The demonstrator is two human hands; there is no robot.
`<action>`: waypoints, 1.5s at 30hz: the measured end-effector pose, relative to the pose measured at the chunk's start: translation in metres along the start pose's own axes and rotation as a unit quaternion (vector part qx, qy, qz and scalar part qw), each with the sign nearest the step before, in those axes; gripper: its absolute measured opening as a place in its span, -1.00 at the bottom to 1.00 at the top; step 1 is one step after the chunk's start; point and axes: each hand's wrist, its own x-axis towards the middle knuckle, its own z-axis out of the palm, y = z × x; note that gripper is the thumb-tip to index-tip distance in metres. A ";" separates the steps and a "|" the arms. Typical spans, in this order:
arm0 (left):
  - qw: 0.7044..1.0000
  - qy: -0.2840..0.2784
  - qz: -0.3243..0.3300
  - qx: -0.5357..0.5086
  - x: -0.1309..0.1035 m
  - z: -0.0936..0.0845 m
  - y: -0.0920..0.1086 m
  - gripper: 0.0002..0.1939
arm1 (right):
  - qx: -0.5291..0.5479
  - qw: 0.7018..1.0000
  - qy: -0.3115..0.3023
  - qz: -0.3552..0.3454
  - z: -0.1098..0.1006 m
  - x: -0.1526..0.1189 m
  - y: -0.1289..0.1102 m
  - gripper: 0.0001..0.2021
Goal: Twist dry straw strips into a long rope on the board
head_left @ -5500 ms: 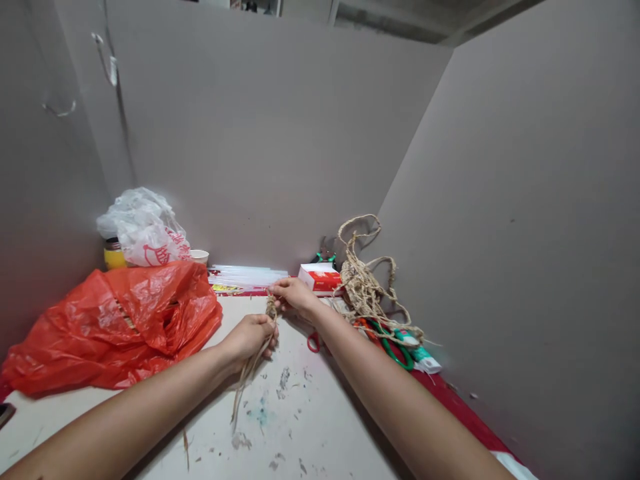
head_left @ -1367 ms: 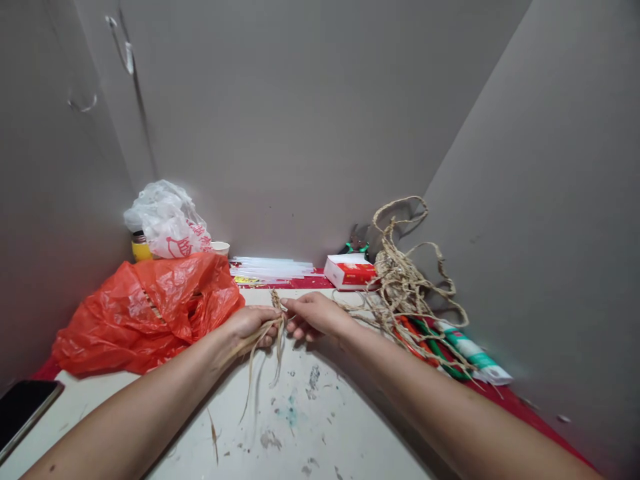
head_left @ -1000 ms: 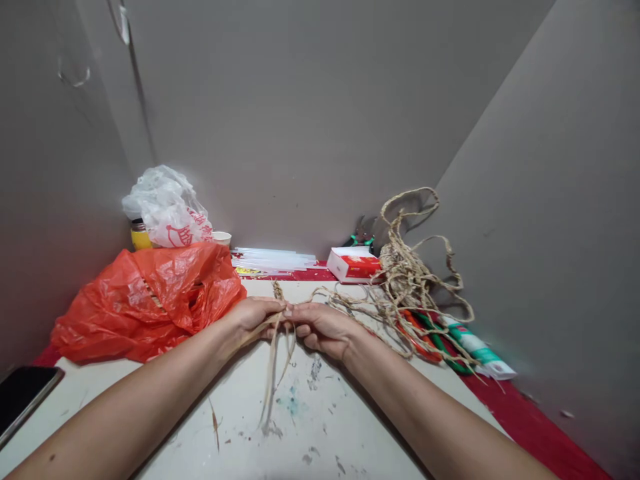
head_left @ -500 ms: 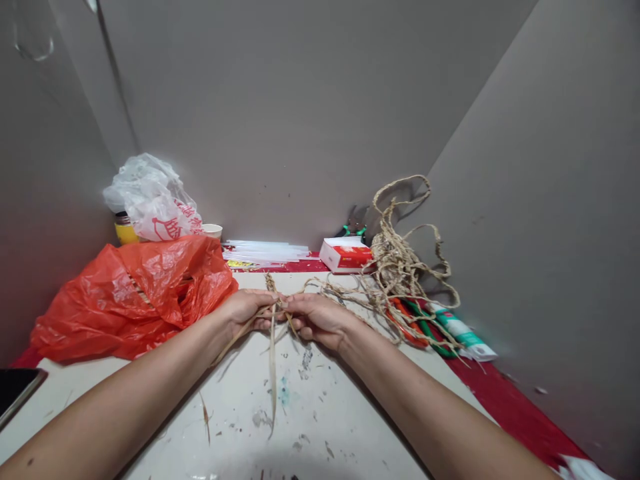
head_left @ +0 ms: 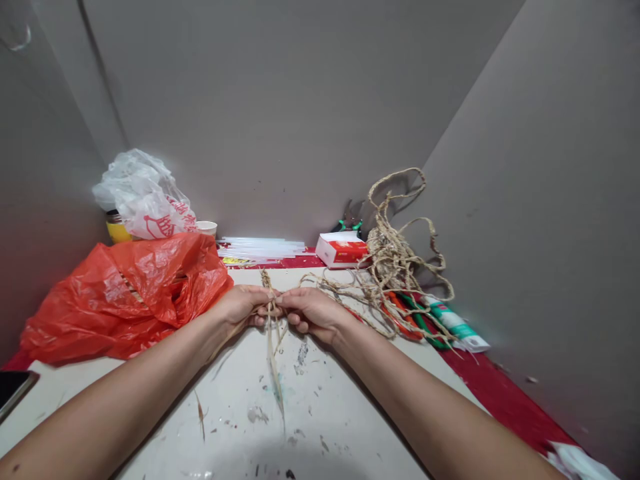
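Both hands meet over the middle of the pale board. Between them is a braid of dry straw-like strands (head_left: 267, 279), its short plaited end pointing away from me. My left hand (head_left: 246, 307) is closed on the braid from the left, thumb and fingers pinching it. From the right, my right hand (head_left: 306, 310) pinches the same strands at the crossing point. Loose flat strands (head_left: 274, 380) hang from the grip toward me over the board. Another strand runs back along my left wrist. The fingertips partly hide where the strands cross.
A red plastic bag (head_left: 125, 300) lies at left, with a white bag (head_left: 150, 200) behind it. Clear sticks (head_left: 263, 249) and a red-and-white box (head_left: 343, 251) line the back. Tangled braided rope (head_left: 400, 257) and a green-white tube (head_left: 457, 327) lie right; a phone-like object (head_left: 15, 393) at left.
The hanging strands have shifted and now lie closer together below the grip. My right hand's fingertips have closed in nearer the left hand's. The view has turned slightly.
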 end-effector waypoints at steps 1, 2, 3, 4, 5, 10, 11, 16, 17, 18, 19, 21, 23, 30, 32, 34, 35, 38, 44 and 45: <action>1.000 -0.002 0.002 -0.001 0.000 0.000 0.000 -0.78 | 0.010 1.000 -0.008 0.005 0.000 0.000 0.000 -0.95; 1.000 -0.003 0.004 0.000 -0.001 -0.001 0.000 -0.78 | 0.018 1.000 -0.014 0.010 -0.001 0.000 -0.001 -0.96; 1.000 -0.006 0.006 0.001 -0.001 -0.001 0.000 -0.78 | 0.022 0.999 -0.018 0.015 -0.002 -0.001 -0.001 -0.96; 1.000 -0.007 0.008 0.004 -0.001 -0.001 0.000 -0.78 | 0.023 0.999 -0.019 0.016 -0.002 -0.001 -0.001 -0.95; 1.000 -0.007 0.008 0.010 -0.001 -0.001 0.000 -0.77 | 0.019 1.000 -0.018 0.014 -0.002 -0.001 -0.002 -0.94; 0.999 0.015 0.013 0.046 -0.003 0.002 0.000 -0.75 | -0.005 1.000 0.007 0.005 0.001 -0.004 -0.004 -0.94; 0.998 0.017 0.018 0.052 -0.003 0.002 -0.001 -0.76 | -0.004 1.000 0.005 0.007 0.002 -0.004 -0.004 -0.95; 0.994 0.021 0.052 0.094 -0.002 0.003 -0.004 -0.81 | 0.000 1.000 -0.025 0.011 0.002 -0.003 -0.005 -0.84; 0.993 0.023 0.056 0.104 -0.001 0.002 -0.004 -0.82 | -0.008 1.000 -0.022 0.007 0.002 -0.002 -0.005 -0.80; 0.992 0.024 0.061 0.112 -0.001 0.002 -0.005 -0.82 | -0.019 1.000 -0.014 0.002 0.002 -0.001 -0.005 -0.76; 0.991 0.023 0.065 0.118 -0.001 0.002 -0.005 -0.83 | -0.033 0.999 -0.004 -0.005 0.001 0.000 -0.004 -0.75; 0.989 0.017 0.069 0.130 -0.001 0.002 -0.005 -0.84 | -0.069 0.997 0.018 -0.014 0.001 0.002 -0.004 -0.76; 0.989 0.009 0.066 0.135 -0.002 0.003 -0.005 -0.84 | -0.096 0.995 0.030 -0.022 0.000 0.003 -0.003 -0.80; 0.976 0.011 0.088 0.200 -0.005 0.004 -0.001 -0.82 | -0.151 0.986 0.020 -0.066 0.002 0.000 -0.003 -0.79; 0.966 0.021 0.118 0.231 -0.006 0.004 0.001 -0.84 | -0.170 0.982 0.022 -0.075 0.004 -0.001 -0.003 -0.76; 0.962 0.031 0.119 0.244 -0.007 0.004 0.003 -0.85 | -0.191 0.978 0.026 -0.078 0.005 -0.002 -0.004 -0.75; 0.965 0.031 0.107 0.239 -0.007 0.003 0.005 -0.86 | -0.201 0.976 0.027 -0.077 0.005 -0.002 -0.004 -0.75; 0.980 0.005 0.059 0.188 -0.008 0.003 0.009 -0.88 | -0.219 0.972 0.027 -0.075 0.005 -0.001 -0.004 -0.77; 0.992 0.006 0.029 0.119 -0.006 0.002 0.010 -0.82 | -0.186 0.980 0.004 -0.070 0.002 0.002 -0.004 -0.79; 0.993 0.014 0.029 0.115 -0.006 0.002 0.010 -0.84 | -0.177 0.982 0.001 -0.065 0.002 0.002 -0.004 -0.79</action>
